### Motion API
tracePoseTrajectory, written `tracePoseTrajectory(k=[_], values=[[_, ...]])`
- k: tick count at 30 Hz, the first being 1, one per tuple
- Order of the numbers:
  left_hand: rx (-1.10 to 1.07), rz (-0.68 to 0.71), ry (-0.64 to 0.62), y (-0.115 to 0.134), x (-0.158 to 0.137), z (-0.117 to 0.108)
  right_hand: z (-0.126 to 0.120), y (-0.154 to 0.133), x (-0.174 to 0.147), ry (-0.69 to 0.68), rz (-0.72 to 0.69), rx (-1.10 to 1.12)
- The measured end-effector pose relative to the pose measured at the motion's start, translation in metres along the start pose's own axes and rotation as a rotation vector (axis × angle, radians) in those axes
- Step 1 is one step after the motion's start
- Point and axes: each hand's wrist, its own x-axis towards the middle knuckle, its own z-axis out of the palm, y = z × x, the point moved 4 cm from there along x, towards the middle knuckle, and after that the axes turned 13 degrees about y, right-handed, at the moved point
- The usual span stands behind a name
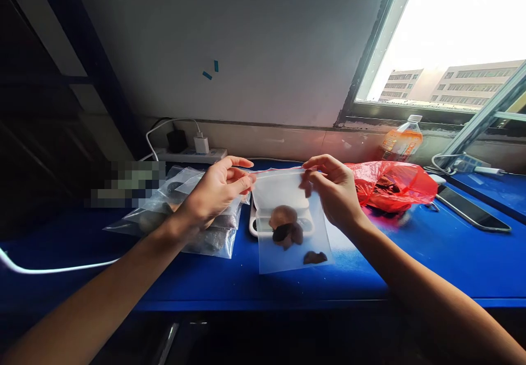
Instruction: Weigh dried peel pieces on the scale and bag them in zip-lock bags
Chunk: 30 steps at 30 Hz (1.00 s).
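Observation:
A frosted zip bag (293, 255) hangs upright between my hands, with several dark brown dried pieces (283, 225) low inside it. At its top left corner, the thumb and fingers of my left hand (224, 187) pinch the edge. My right hand (332, 189) is closed on the top right corner, near the red zip line. Behind the bag a white kitchen scale (253, 228) is partly hidden. Several filled clear bags (217, 239) lie under and beside my left forearm.
A crumpled red plastic bag (394, 184) with dark pieces sits to the right, near a phone (472, 209). Behind stand an orange drink bottle (402, 140) and a power strip (213, 155). A white cable (61, 269) crosses the blue table (353, 283) at left.

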Motion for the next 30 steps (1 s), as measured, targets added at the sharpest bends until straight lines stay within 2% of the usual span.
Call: tracePoseTrajectory(k=[13, 17, 22, 27, 30], values=[[0.073, 0.03, -0.037, 0.001, -0.001, 0.001, 0.005, 0.008, -0.004, -0.045, 0.085, 0.014], [0.032, 0.098, -0.025, -0.004, 0.003, 0.001, 0.003, 0.012, 0.0, -0.021, 0.121, 0.026], [0.088, 0.241, 0.021, -0.006, 0.006, 0.001, 0.003, 0.017, 0.002, -0.031, 0.212, 0.042], [0.173, 0.312, 0.044, -0.012, 0.007, -0.002, -0.001, 0.018, 0.006, -0.006, 0.173, 0.021], [0.286, 0.384, 0.096, -0.01, 0.004, -0.004, -0.005, 0.019, 0.009, 0.012, 0.069, -0.077]])
